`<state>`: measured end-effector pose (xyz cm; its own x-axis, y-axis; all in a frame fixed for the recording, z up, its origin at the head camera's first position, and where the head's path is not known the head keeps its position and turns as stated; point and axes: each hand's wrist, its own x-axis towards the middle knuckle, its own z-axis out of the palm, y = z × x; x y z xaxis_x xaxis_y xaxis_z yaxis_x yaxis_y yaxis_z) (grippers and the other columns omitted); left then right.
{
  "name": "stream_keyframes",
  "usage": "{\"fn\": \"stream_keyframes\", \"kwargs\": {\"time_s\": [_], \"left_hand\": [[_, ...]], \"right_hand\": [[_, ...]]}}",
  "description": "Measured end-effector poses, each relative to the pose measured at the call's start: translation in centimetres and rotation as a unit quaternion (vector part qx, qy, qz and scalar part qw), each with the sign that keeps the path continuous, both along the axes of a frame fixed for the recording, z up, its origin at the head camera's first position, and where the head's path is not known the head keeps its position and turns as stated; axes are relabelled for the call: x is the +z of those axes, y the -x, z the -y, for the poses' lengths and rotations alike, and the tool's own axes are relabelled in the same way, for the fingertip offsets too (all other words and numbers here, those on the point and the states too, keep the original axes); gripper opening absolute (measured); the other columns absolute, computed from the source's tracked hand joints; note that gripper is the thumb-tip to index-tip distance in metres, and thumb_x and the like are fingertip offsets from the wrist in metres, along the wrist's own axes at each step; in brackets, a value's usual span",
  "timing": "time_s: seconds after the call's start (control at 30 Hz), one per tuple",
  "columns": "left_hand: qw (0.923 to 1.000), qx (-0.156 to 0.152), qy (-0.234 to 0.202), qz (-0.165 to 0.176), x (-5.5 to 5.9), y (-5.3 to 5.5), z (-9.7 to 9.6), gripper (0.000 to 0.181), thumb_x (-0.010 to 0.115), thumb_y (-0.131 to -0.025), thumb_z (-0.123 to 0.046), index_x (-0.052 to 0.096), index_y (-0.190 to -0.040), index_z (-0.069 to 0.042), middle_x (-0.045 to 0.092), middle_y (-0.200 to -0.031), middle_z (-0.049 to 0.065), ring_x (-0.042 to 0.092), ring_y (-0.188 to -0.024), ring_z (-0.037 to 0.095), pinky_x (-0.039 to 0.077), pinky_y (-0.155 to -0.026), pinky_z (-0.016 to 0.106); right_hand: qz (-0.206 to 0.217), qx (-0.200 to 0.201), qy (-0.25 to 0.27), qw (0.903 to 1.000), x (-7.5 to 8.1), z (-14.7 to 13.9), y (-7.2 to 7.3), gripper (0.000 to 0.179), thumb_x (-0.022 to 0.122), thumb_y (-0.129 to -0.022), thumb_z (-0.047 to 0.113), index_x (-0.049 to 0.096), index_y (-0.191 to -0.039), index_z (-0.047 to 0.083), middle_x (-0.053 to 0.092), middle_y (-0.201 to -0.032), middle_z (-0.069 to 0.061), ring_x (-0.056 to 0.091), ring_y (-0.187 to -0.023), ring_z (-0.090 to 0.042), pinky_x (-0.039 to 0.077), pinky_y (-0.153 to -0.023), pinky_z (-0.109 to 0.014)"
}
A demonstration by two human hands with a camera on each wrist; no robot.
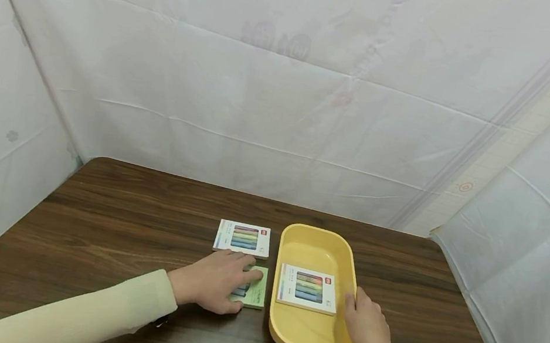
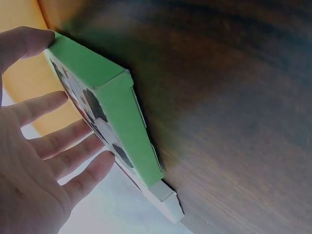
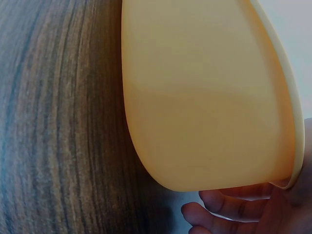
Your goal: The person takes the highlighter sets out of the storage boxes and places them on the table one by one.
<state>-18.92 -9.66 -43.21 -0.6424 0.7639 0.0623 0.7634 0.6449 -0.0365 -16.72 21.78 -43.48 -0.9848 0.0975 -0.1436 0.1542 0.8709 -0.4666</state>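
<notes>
My left hand (image 1: 218, 281) reaches over a flat green box (image 1: 258, 293), its fingers spread out across the top face. In the left wrist view the thumb touches one corner of the green box (image 2: 114, 112), and the fairly straight fingertips touch its printed face. Part of the box is hidden under the hand. At the right, my right hand (image 1: 370, 325) grips the rim of a yellow plastic tub (image 1: 309, 334), thumb at the inner side and fingers outside. Inside the tub lies a white box (image 1: 284, 291) with a picture of coloured sticks on its front.
A similar white box (image 1: 224, 235) lies on the table just beyond the left hand, left of the tub. The dark wood table (image 1: 113, 218) meets white sheeting (image 1: 263, 104) at the back and sides.
</notes>
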Motion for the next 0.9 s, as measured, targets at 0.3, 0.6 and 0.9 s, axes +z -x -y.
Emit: {"fn": "stream_keyframes", "kwargs": {"time_s": [0.3,0.6,0.9], "left_hand": [[1.0,-0.001,0.002,0.005,-0.25,0.19,-0.08,0.051,0.056,-0.079,-0.046,0.048,-0.124,-0.025,0.052,-0.109,-0.001,0.052,-0.089,0.012,0.045,-0.078,0.036],[0.9998,0.011,0.003,0.019,-0.13,0.44,-0.07,0.051,0.056,-0.079,-0.046,0.047,-0.125,-0.024,0.054,-0.118,0.003,0.054,-0.105,0.018,0.045,-0.086,0.04],[0.9995,0.018,0.009,0.024,0.01,0.68,-0.04,0.052,0.055,-0.08,-0.046,0.047,-0.127,-0.025,0.053,-0.121,0.003,0.054,-0.103,0.018,0.045,-0.084,0.04]], "right_hand": [[0.001,0.0,0.001,1.0,0.02,-0.01,-0.04,0.032,0.03,-0.097,0.031,0.052,-0.097,0.008,0.047,-0.064,-0.005,0.046,-0.052,-0.016,0.033,-0.045,-0.031],[-0.003,0.0,0.005,1.0,0.01,0.03,-0.05,0.03,0.031,-0.096,0.031,0.051,-0.092,0.009,0.048,-0.065,-0.005,0.047,-0.053,-0.016,0.033,-0.046,-0.03],[-0.005,0.002,0.004,1.0,0.18,0.04,-0.17,0.029,0.032,-0.096,0.03,0.05,-0.091,0.008,0.047,-0.064,-0.005,0.046,-0.052,-0.016,0.033,-0.045,-0.03]]}}
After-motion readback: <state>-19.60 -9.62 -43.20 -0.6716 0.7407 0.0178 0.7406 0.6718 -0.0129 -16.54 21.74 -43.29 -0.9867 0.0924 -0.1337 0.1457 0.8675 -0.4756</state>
